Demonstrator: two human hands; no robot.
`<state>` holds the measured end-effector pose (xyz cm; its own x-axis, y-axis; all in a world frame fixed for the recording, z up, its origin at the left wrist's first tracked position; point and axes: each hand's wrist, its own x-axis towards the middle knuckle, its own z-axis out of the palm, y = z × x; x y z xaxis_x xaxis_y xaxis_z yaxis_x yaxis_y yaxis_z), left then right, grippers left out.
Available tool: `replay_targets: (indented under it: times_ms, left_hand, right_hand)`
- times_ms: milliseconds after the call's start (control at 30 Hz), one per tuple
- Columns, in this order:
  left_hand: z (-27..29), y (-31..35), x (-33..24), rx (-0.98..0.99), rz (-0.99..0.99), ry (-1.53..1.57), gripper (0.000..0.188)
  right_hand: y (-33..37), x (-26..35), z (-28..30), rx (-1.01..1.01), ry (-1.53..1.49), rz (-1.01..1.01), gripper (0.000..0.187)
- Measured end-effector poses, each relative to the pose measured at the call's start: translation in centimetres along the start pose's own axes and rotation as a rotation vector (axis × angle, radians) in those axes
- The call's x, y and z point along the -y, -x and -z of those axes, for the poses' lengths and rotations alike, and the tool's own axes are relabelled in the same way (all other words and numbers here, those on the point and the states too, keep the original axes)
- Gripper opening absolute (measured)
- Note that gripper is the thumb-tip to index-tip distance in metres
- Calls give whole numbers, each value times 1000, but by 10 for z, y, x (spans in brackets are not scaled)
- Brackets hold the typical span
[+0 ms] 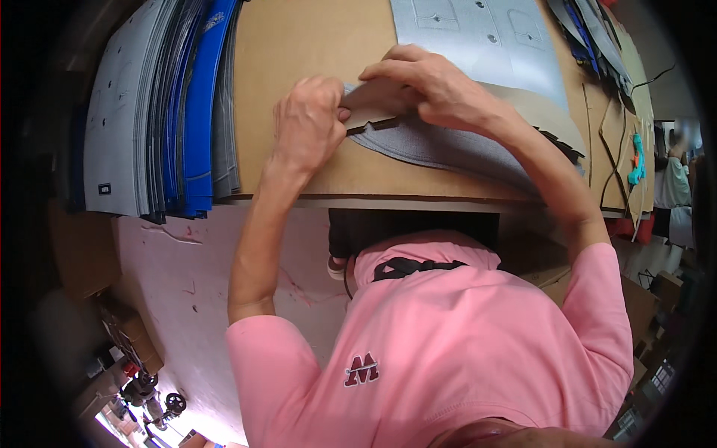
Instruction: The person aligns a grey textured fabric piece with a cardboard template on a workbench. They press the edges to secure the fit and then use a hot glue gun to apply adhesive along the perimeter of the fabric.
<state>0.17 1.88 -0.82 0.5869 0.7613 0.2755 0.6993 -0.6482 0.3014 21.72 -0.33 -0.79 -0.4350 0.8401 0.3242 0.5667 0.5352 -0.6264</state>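
Observation:
In front of me on the table, a grey cloth piece (463,153) lies at a slant with its edge raised. A beige card-like sheet (370,112) shows against it, and dark strips run along the fold. My left hand (308,119) is closed at the left end of this grey piece, fingers curled on its corner. Over its upper edge my right hand (433,86) bends, fingers and thumb gripping the cloth. What lies beneath the fingers is partly hidden. Just beyond stands a flat light-grey panel (485,56) with pocket shapes and round buttons.
At the left, a stack of grey and blue folded flat pieces (198,112) reaches the front edge of the tan table (299,33). To the right are more flat pieces (597,45), dark cords and turquoise-handled scissors (637,160). Another person (672,175) is at the far right.

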Motion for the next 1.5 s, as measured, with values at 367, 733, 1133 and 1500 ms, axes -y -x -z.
replay_targets:
  times_ms: [367, 733, 1133, 1500]
  left_hand:
    - [0, 18, 18, -66, -139, 148, 17]
    - [-3, 45, 20, -167, 30, 13, 9]
    - [-9, 70, -4, -200, -21, -107, 46]
    - [17, 17, -27, -75, 157, -270, 37]
  right_hand:
    - [-3, -7, -5, 133, 130, 119, 36]
    - [2, -4, -11, 88, 136, 70, 36]
    - [13, -9, -11, 52, 140, 84, 45]
    - [67, -16, 67, 76, 428, -427, 46]
